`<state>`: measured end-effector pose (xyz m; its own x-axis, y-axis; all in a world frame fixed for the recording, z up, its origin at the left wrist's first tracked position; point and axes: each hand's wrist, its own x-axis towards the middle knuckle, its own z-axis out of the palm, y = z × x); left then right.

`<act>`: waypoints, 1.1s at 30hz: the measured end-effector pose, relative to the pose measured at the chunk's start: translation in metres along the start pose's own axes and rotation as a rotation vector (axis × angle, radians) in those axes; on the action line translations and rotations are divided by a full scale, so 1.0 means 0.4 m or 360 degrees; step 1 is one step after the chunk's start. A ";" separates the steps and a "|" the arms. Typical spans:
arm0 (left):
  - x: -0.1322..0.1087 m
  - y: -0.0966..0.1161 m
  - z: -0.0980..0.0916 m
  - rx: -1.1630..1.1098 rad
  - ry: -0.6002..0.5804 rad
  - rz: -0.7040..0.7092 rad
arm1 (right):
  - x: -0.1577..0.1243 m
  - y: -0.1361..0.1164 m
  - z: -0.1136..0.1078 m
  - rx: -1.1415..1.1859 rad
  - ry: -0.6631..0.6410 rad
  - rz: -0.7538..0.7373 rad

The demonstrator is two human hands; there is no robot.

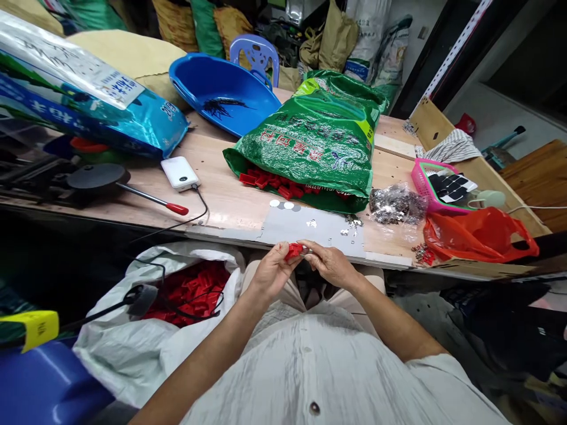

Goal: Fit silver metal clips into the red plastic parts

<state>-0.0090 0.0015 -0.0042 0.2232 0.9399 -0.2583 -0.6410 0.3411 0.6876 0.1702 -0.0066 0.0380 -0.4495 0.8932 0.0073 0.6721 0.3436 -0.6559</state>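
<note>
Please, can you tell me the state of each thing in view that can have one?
Left hand, holding red piece
Right hand, pinching the same piece
Green sack, lying flat, red pieces spilling out
White sack, open, red pieces inside
Blue basin, holding dark pieces
Power bank, cable plugged in

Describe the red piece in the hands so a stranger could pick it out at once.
From the long wooden bench, drop to its near edge, where the left hand and right hand meet. Pinched between them is a small red plastic piece, the only one held up; the others lie heaped in the white sack and under the green bag.
</note>
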 end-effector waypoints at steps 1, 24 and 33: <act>-0.005 0.001 0.003 -0.0080 0.0010 -0.0054 | 0.001 -0.004 0.001 -0.0013 0.0013 -0.0020; -0.051 -0.006 0.053 -0.0565 0.0256 -0.0313 | 0.006 0.012 0.024 -0.0280 0.0164 -0.0264; -0.054 0.005 0.064 -0.0657 0.0376 -0.0267 | 0.019 0.025 0.052 0.0017 0.0358 -0.0297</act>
<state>0.0036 -0.0178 0.0200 0.2064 0.8279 -0.5215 -0.8582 0.4093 0.3100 0.1614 -0.0026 0.0157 -0.4221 0.8573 0.2948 0.5834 0.5058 -0.6355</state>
